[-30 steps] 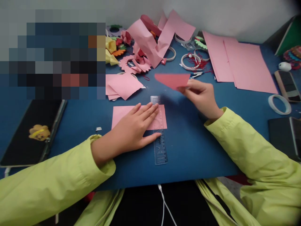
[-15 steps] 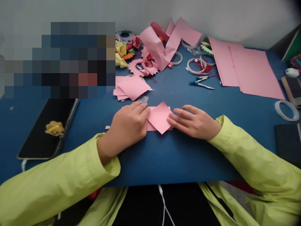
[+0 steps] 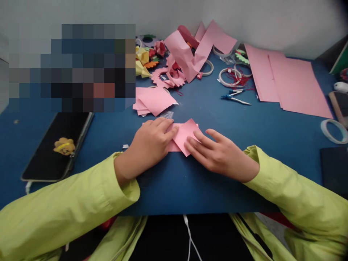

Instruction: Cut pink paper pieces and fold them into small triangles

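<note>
A pink paper lies on the desk in front of me, folded so that a diamond-shaped flap sits over a flat strip. My left hand holds its left part down, fingers bent and pressed together, covering much of the strip. My right hand rests its outstretched, slightly spread fingertips on the right side of the diamond flap. What is under my left palm is hidden.
Stacked pink squares lie just beyond my left hand. Farther back are paper pieces, tape rolls, red thread and a blue compass. Pink sheets are at right, beside a tape roll. A phone lies left.
My right hand has slid left from the flap's right corner onto its surface. The thumb of my left hand has shifted slightly right over the flap's edge.
</note>
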### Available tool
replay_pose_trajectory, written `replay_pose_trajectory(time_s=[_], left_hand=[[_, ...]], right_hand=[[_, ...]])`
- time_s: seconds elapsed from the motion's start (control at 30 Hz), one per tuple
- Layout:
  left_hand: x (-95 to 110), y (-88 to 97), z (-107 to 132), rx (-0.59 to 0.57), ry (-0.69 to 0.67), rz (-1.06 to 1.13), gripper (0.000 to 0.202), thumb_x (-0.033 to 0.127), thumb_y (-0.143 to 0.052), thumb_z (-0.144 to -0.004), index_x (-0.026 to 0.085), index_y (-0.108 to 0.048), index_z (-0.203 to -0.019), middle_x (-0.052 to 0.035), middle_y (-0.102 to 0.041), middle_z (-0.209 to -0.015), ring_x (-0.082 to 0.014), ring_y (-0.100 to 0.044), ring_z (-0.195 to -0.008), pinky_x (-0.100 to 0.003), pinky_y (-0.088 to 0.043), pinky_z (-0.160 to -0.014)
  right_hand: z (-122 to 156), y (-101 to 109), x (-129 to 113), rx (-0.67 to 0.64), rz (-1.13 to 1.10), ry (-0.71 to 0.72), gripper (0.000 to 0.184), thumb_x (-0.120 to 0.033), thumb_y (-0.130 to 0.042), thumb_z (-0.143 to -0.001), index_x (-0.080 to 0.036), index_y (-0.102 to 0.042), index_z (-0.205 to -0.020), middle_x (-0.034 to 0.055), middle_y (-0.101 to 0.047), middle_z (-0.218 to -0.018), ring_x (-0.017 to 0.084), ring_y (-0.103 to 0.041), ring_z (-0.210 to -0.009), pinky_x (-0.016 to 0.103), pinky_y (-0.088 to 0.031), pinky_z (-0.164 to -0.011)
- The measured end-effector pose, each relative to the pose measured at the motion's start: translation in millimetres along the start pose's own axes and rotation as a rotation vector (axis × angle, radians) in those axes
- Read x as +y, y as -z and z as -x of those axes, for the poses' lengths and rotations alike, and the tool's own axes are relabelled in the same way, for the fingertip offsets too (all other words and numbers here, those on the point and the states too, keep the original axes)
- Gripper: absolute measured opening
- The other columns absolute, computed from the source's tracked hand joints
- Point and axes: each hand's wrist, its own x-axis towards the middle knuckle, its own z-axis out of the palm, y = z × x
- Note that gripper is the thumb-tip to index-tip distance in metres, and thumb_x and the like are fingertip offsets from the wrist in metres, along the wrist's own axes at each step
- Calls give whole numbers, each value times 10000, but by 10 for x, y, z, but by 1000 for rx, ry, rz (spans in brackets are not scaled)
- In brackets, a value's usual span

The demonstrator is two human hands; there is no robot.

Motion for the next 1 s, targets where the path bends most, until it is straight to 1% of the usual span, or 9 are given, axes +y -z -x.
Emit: replay_pose_trajectory(time_s=[0.13,0.3,0.4,0.5,0.6,0.73,0.8,0.9,1.0], left_hand=[[8,-7,7,12,21,0,379,66,-405,-834,102,-646,-1124,-180,-626,-1156,-314,-598,-1017,-447,-523,-801],[57,26,-1,0,38,-6,334,140,-420,-860,92,-632,-1113,-175,-624,-1155,-314,-591,-1022,-443,-513,-815],[73,44,-6,-8,38,-13,321,171,-409,-883,97,-632,-1101,-170,-627,-1151,-310,-594,-1010,-441,-512,-811],[63,43,-5,-17,35,-6,330,155,-407,-876,87,-626,-1113,-175,-620,-1163,-318,-588,-1024,-455,-510,-828],[32,27,3,-16,34,86,382,92,-386,-847,69,-604,-1160,-177,-606,-1196,-313,-566,-1081,-470,-500,-886],[-14,-20,11,14,105,249,469,41,-336,-830,45,-535,-1255,-179,-557,-1268,-279,-515,-1178,-459,-462,-994],[-21,-53,13,24,95,272,473,33,-330,-824,22,-538,-1248,-194,-543,-1274,-277,-507,-1189,-445,-456,-1012],[8,-76,21,30,42,292,431,44,-350,-845,-2,-560,-1219,-209,-546,-1256,-266,-514,-1178,-410,-452,-1026],[61,-41,38,4,21,260,407,84,-388,-863,10,-558,-1225,-207,-549,-1260,-274,-516,-1174,-428,-455,-1015]], right_hand=[[-9,-7,-37,3,39,-12,293,-88,-410,-928,-75,-618,-1133,115,-687,-1080,231,-613,-991,388,-494,-824],[2,-37,-59,32,76,-32,267,-83,-451,-908,-30,-622,-1106,151,-689,-1057,255,-624,-981,405,-491,-837],[21,-64,-36,30,113,-78,264,-96,-447,-917,-55,-614,-1118,136,-684,-1082,260,-615,-1017,424,-479,-864],[48,-121,41,27,130,-129,255,-93,-436,-922,-104,-627,-1091,109,-676,-1121,257,-598,-1061,433,-465,-891],[78,-159,121,14,119,-131,268,-70,-409,-923,-134,-649,-1026,102,-685,-1100,246,-597,-1050,436,-453,-909],[141,-62,117,-59,103,-172,276,-40,-392,-915,-109,-657,-952,120,-699,-1002,232,-597,-981,421,-452,-871],[190,25,63,-83,63,-182,265,-33,-411,-905,-108,-665,-893,110,-703,-932,221,-593,-941,403,-450,-853],[277,111,-25,-38,-78,-153,269,-43,-447,-894,-130,-667,-766,80,-699,-820,204,-591,-877,371,-452,-809],[359,106,-48,11,-118,-142,283,-43,-456,-886,-141,-651,-705,73,-682,-751,197,-590,-845,360,-445,-787]])
